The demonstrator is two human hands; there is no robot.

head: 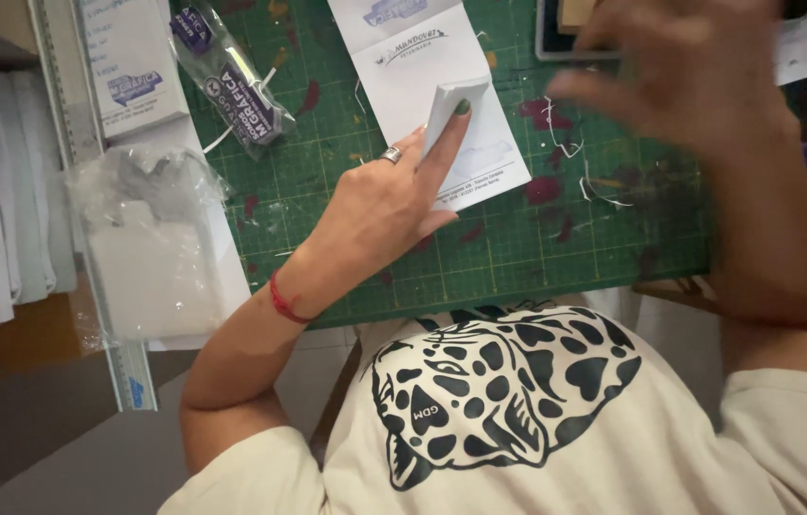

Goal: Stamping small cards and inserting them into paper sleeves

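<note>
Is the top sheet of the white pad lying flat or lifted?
Lifted. The left hand bends a corner of the white pad up off the rest, which lies flat on the green cutting mat.

Your single head camera looks steeply down from close above onto the green cutting mat (480, 238), with your printed shirt (518, 410) filling the lower frame.
</note>
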